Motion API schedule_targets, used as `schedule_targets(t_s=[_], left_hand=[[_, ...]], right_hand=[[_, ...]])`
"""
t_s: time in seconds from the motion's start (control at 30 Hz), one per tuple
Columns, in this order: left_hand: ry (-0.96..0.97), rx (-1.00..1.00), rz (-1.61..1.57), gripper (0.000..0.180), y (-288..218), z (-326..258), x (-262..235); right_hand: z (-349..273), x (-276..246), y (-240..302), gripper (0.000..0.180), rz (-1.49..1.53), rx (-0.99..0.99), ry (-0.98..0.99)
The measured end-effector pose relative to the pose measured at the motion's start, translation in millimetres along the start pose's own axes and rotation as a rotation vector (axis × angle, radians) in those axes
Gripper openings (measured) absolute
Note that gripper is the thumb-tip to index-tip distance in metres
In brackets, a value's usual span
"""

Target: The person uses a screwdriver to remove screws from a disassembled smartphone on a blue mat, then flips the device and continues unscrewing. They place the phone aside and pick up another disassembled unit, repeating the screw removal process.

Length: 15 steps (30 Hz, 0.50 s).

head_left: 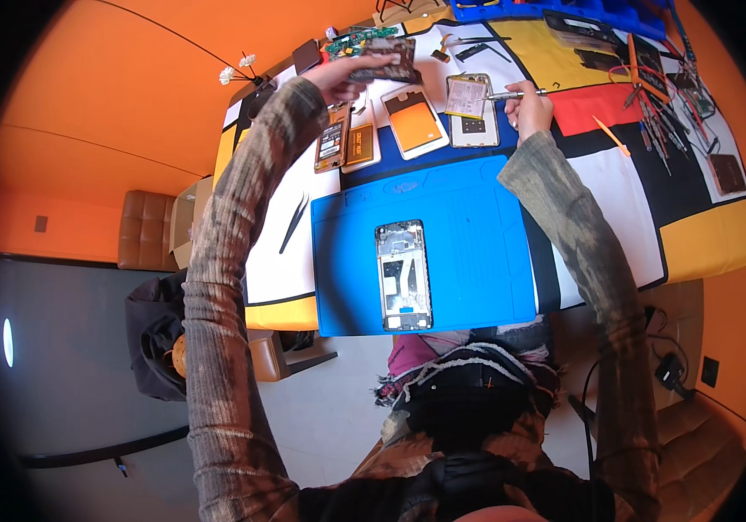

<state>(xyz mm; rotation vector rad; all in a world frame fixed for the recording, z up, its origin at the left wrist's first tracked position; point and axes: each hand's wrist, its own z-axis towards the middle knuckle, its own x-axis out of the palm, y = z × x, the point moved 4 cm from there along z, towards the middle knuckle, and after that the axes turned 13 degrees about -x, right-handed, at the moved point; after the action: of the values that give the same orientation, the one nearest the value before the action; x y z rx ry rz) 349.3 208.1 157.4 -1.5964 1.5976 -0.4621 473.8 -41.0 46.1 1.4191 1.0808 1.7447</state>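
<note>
My left hand (338,80) reaches to the far side of the table, its fingers closed on a dark, flat, rectangular piece (401,63) whose kind I cannot make out. My right hand (531,113) grips a slim silver screwdriver (512,94), tip pointing left. Beside that tip, a battery with a yellow edge (467,97) lies over a white phone body (476,137). Nearer to me, on the blue work mat (477,252), rests an opened phone (404,278) with its inner frame and a white ribbon cable showing.
Left of centre lie an opened phone with a dark battery (331,143) and a white-framed orange panel (414,122). Black tweezers (294,224) lie left of the mat. At the right are an orange pry tool (611,137), several screwdrivers (656,130) and a multimeter (647,65). A blue bin (582,10) stands behind.
</note>
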Motion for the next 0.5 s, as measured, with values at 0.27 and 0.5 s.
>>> schedule_targets(t_s=[0.27, 0.5], left_hand=[[-0.274, -0.229, 0.296, 0.058, 74.9, 36.2, 41.0], [-0.54, -0.165, 1.194, 0.093, 43.0, 9.5, 41.0]], right_hand=[[5.3, -5.5, -10.5, 0.022, 0.018, 0.074, -0.098], [6.8, -7.5, -13.3, 0.024, 0.005, 0.056, -0.083]])
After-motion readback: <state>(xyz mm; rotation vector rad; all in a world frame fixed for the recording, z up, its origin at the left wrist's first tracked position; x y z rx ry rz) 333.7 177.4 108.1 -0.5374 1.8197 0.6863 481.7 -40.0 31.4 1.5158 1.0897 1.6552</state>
